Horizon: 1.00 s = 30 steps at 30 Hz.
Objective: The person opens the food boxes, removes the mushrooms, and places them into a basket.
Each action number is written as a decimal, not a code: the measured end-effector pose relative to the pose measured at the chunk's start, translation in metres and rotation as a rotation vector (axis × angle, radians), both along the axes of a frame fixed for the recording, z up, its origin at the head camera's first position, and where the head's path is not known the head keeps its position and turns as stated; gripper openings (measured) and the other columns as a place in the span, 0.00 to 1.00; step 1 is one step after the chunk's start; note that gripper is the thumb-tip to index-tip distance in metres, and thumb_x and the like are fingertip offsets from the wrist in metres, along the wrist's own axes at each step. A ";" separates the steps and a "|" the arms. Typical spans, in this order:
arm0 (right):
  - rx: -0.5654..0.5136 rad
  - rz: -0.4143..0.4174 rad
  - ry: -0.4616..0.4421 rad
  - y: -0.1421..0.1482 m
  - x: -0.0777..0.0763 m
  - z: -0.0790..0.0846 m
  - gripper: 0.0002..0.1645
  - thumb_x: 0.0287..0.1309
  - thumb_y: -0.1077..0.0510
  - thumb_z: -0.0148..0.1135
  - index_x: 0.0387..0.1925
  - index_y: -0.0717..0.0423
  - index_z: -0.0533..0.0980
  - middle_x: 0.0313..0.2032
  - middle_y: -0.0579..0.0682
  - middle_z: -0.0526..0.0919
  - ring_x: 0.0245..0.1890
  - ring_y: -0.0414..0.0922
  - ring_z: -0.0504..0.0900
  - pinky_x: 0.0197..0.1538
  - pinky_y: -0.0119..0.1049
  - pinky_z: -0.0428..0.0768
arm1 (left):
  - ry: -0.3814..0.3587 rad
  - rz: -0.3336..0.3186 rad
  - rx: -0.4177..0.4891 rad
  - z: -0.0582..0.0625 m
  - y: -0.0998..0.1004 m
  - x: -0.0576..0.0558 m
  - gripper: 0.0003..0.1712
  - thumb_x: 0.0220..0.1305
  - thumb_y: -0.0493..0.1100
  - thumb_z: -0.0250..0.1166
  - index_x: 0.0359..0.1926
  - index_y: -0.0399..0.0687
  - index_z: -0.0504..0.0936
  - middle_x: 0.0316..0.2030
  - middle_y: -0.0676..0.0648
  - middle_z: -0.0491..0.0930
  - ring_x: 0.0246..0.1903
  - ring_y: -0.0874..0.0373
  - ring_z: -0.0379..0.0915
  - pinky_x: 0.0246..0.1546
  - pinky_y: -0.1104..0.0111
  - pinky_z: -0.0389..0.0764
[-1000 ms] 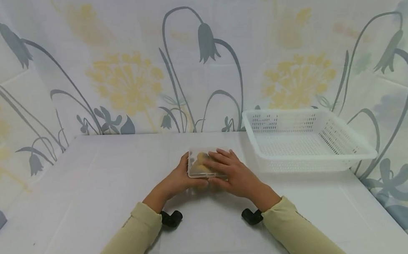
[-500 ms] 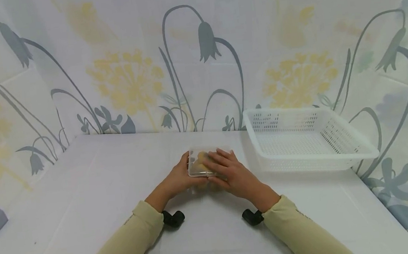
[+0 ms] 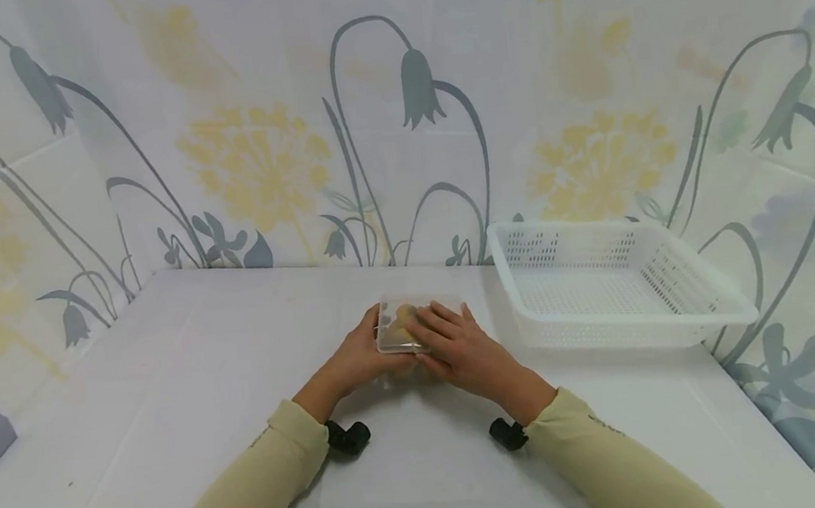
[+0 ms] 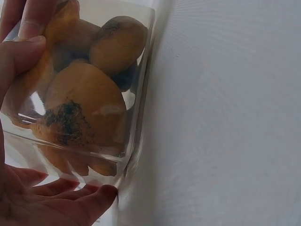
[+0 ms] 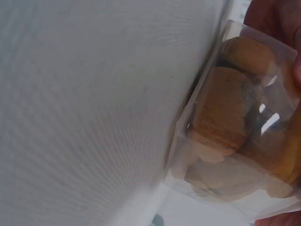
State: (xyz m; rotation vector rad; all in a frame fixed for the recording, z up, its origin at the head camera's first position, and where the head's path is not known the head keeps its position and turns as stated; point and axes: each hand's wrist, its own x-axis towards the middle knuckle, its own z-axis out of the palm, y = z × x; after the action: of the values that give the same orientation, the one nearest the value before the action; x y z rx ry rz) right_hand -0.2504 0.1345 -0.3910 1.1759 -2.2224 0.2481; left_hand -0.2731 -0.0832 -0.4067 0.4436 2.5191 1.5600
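Observation:
A clear plastic box (image 3: 394,341) stands in the middle of the white table, between the two hands. Inside lie several rounded brown buns (image 4: 89,94), some with dark specks on top. My left hand (image 3: 356,362) grips the box's left side, with its thumb along the front edge and fingers (image 4: 94,202) round the far side. From the right, my right hand (image 3: 470,356) holds the box, fingers spread across the lid and thumb low at the front. That hand hides the box's right part in the head view. Through the clear wall, the right wrist view shows the buns close up.
To the right of the box, a white perforated plastic basket (image 3: 607,281) sits near the table's back edge. A flower-printed cloth (image 3: 261,162) hangs behind and at both sides of the table (image 3: 190,396). A black wrist camera (image 3: 349,438) sits at each cuff.
The head view has shifted slightly. My right hand's fingers lie marginally differently on the lid; the box and left hand have hardly moved.

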 end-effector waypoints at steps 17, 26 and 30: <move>-0.072 -0.068 -0.303 -0.001 0.002 0.022 0.27 0.64 0.51 0.61 0.63 0.51 0.72 0.63 0.56 0.75 0.66 0.57 0.71 0.61 0.69 0.67 | -0.065 -0.024 0.037 -0.001 0.002 -0.003 0.65 0.44 0.55 0.79 0.75 0.54 0.46 0.65 0.47 0.68 0.61 0.51 0.68 0.62 0.53 0.69; -0.022 -0.049 -0.421 0.005 -0.005 0.046 0.25 0.67 0.50 0.57 0.64 0.48 0.73 0.63 0.54 0.75 0.63 0.53 0.75 0.61 0.51 0.76 | -0.096 -0.042 0.025 -0.001 -0.001 -0.003 0.65 0.43 0.57 0.78 0.75 0.60 0.45 0.71 0.48 0.59 0.69 0.46 0.58 0.68 0.47 0.62; -0.036 -0.038 -0.498 0.006 -0.008 0.056 0.24 0.67 0.50 0.57 0.63 0.47 0.73 0.61 0.50 0.77 0.56 0.49 0.81 0.58 0.47 0.79 | -0.097 -0.075 0.047 -0.002 -0.002 -0.003 0.65 0.44 0.56 0.78 0.75 0.63 0.44 0.70 0.47 0.56 0.68 0.47 0.56 0.69 0.46 0.59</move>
State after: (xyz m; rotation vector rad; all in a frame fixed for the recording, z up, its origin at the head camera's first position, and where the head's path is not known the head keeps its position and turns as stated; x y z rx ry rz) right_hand -0.2586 0.1402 -0.3346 1.1415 -2.6469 0.6201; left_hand -0.2763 -0.0855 -0.4084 0.4509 2.3705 1.5766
